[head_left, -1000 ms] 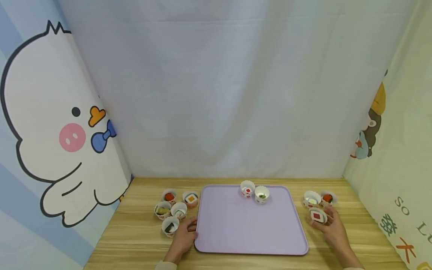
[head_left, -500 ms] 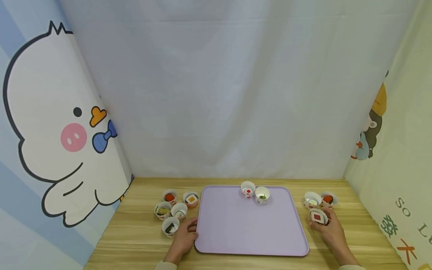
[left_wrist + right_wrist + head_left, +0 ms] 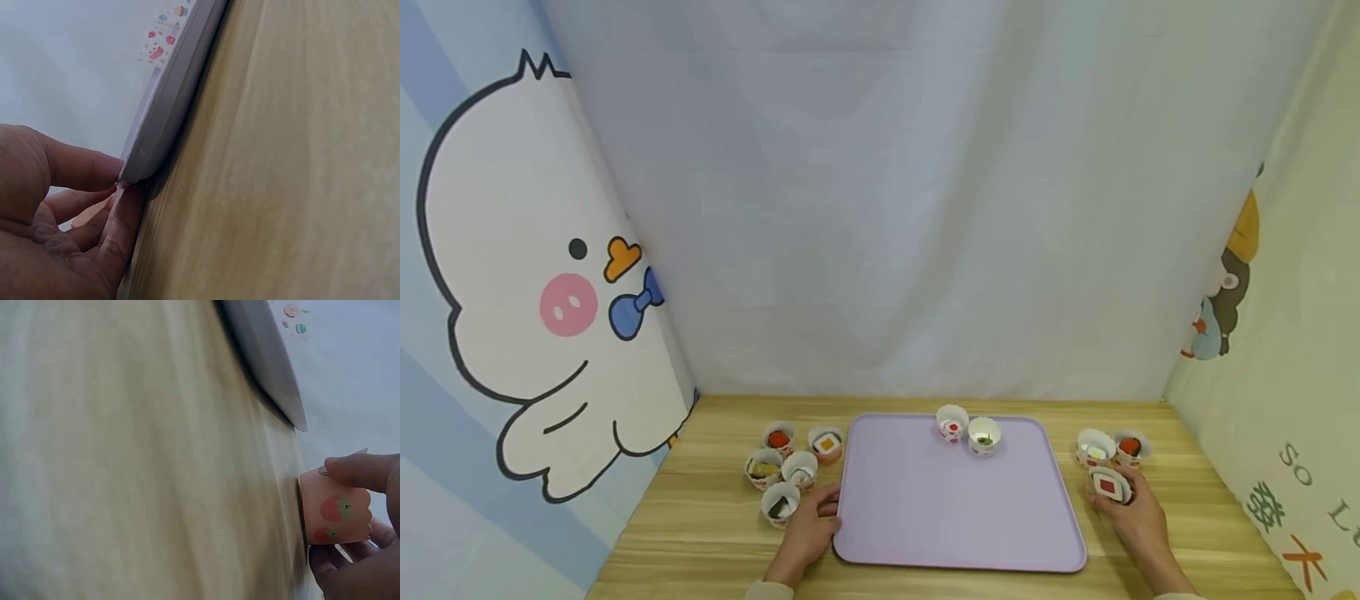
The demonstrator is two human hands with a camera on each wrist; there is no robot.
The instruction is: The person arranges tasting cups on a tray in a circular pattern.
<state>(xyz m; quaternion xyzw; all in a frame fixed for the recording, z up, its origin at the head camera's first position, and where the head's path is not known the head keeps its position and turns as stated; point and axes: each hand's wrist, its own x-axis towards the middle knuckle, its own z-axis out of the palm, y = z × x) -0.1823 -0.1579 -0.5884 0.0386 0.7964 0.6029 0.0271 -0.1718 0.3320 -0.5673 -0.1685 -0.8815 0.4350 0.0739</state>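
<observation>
A lilac tray [image 3: 958, 517] lies flat in the middle of the wooden table. At its left edge my left hand [image 3: 808, 527] pinches the rim, thumb and fingers on either side of it in the left wrist view. Right of the tray, my right hand [image 3: 1137, 512] holds a paper baking cup [image 3: 1109, 485] with a white square piece with a red centre in it. Strawberries are printed on that cup's pink side [image 3: 340, 509] in the right wrist view, where it stands upright at the table surface between thumb and fingers.
Two similar cups, one with a green bit [image 3: 984, 436] and one with a red bit [image 3: 952, 423], stand at the tray's back edge. Several filled cups [image 3: 781, 503] cluster left of the tray. Two more [image 3: 1095, 447] stand behind the held cup. A pale curtain [image 3: 880, 200] hangs behind the table.
The head view has shifted very slightly. Both hands, the tray and the cups keep their places relative to each other.
</observation>
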